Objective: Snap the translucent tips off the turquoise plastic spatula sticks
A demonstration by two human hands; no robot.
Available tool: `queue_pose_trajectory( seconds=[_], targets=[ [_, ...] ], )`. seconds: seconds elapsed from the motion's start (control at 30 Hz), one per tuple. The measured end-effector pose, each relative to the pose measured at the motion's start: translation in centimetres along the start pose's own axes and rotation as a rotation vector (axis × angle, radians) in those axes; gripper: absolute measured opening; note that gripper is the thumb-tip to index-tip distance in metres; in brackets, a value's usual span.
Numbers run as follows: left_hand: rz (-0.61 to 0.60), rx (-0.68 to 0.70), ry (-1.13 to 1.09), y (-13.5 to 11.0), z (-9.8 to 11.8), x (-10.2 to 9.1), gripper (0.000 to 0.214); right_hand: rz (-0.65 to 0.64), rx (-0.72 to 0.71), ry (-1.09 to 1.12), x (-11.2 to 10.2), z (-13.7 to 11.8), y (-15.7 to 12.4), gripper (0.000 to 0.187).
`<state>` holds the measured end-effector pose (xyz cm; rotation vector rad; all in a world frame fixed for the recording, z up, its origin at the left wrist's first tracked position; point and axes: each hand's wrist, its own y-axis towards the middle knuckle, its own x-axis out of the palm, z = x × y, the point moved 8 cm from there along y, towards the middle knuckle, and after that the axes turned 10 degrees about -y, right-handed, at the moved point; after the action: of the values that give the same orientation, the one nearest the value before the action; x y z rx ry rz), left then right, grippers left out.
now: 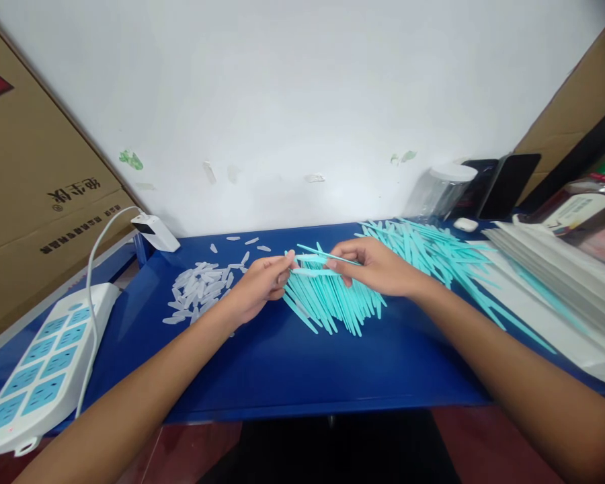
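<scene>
My left hand (pixel 261 282) is closed in a pinch at the left tips of thin turquoise sticks (pixel 310 272). Their left portions look pale, as if covered by translucent caps, though I cannot make this out surely. My right hand (pixel 376 266) grips the other ends of these sticks, and one more stick slants across its fingers. Below both hands spreads a pile of turquoise sticks (pixel 335 306), lying roughly side by side. Small translucent cap-like pieces (pixel 196 290) form a heap left of my left hand, with a few scattered toward the wall.
A second heap of turquoise sticks (pixel 423 249) lies at the right. Behind it stand a clear jar (pixel 441 191) and a dark phone (pixel 511 185). Plastic bags (pixel 575 289) cover the right edge. A power strip (pixel 55 356) and white charger (pixel 156 232) sit left on the blue table (pixel 282 376).
</scene>
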<state>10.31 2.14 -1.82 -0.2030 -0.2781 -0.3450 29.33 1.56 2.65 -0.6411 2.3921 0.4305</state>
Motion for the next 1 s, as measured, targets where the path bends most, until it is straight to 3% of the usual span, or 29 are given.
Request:
queue_pose_trajectory(
  seconds=[0.1,0.23,0.33,0.5,0.67,1.0],
  targets=[
    [0.051,-0.071,-0.263,0.3,0.2,-1.1,0.008,0.073,0.031,-0.044,-1.0,0.4,0.0,0.034],
    [0.105,-0.088,-0.397,0.6,0.5,-2.6,0.031,0.134,0.044,-0.085,-2.0,0.3,0.0,0.037],
    [0.132,-0.073,-0.368,0.7,0.4,-3.0,0.03,0.128,0.063,-0.096,-1.9,0.4,0.0,0.037],
    [0.045,-0.079,-0.335,0.8,0.1,-2.1,0.019,0.1,0.077,-0.073,-1.4,0.7,0.1,0.036],
    [0.035,-0.083,-0.29,0.6,0.3,-2.2,0.018,0.113,0.073,-0.085,-1.5,0.7,0.0,0.038],
    [-0.017,-0.066,0.052,0.3,0.2,-1.1,0.022,0.231,-0.036,-0.101,-2.5,-0.3,0.0,0.042]
  ],
)
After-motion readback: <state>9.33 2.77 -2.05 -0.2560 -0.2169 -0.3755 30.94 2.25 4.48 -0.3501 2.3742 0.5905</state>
